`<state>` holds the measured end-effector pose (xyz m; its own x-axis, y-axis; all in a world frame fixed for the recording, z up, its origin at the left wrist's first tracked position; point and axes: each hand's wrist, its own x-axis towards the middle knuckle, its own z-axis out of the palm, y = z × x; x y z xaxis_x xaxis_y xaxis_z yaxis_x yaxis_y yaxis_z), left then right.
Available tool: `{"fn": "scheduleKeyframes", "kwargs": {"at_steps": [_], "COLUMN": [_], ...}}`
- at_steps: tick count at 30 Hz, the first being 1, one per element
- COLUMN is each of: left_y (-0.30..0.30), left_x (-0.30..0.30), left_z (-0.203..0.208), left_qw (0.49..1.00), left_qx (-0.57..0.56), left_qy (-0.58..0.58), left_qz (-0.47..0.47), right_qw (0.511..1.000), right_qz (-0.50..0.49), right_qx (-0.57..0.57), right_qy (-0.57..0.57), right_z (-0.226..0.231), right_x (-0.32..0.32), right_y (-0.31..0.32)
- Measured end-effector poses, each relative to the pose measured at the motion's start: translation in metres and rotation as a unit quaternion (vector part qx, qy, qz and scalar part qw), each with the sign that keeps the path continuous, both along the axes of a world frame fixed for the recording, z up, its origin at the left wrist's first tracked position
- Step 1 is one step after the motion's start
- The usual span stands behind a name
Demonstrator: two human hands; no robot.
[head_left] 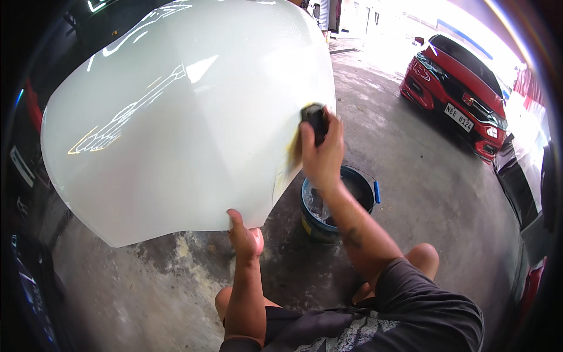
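Seated person steadying a large glossy white curved body panel (176, 117) that stands on edge on the wet grey concrete floor (146, 293). The left hand (245, 237) is closed on the panel's near lower edge, thumb up against its face. The right hand (321, 154) is closed around a small dark block with a yellowish pad (311, 126), pressed to the panel's right edge.

Risks, as judged: the panel rests on one narrow grip, so hard pressure from the right hand could tip it or slide its lower edge across the wet floor; grit from the floor caught under the pad could scratch the gloss; the round blue bucket of water (337, 202), just beside the right forearm, could be knocked by an elbow.

Count: one panel, one pad, one bucket, two hands, one red car (454, 94) far right.
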<state>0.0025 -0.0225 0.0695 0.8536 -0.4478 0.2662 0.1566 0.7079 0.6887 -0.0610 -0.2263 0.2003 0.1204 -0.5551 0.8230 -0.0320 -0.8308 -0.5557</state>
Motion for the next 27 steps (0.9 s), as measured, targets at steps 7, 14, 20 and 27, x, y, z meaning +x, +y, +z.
{"fn": "scheduleKeyframes", "kwargs": {"at_steps": [7,14,20,27], "left_y": [0.003,-0.002,-0.006,-0.004], "left_x": [-0.001,0.007,0.008,0.011], "left_z": [0.005,0.002,-0.017,-0.012], "left_qw": [1.000,1.000,1.000,0.999], "left_qx": [0.005,-0.016,-0.014,0.004], "left_qy": [-0.006,-0.015,-0.013,-0.028], "left_qz": [-0.013,-0.001,-0.006,0.015], "right_qw": [0.997,0.996,0.999,0.995], "right_qz": [-0.003,0.029,-0.016,-0.018], "right_qx": [-0.081,-0.074,0.014,-0.092], "right_qy": [-0.018,0.051,-0.030,0.033], "right_z": [-0.003,-0.043,0.030,-0.023], "right_x": [0.004,-0.013,0.007,-0.001], "right_y": [-0.002,0.050,-0.010,0.007]}}
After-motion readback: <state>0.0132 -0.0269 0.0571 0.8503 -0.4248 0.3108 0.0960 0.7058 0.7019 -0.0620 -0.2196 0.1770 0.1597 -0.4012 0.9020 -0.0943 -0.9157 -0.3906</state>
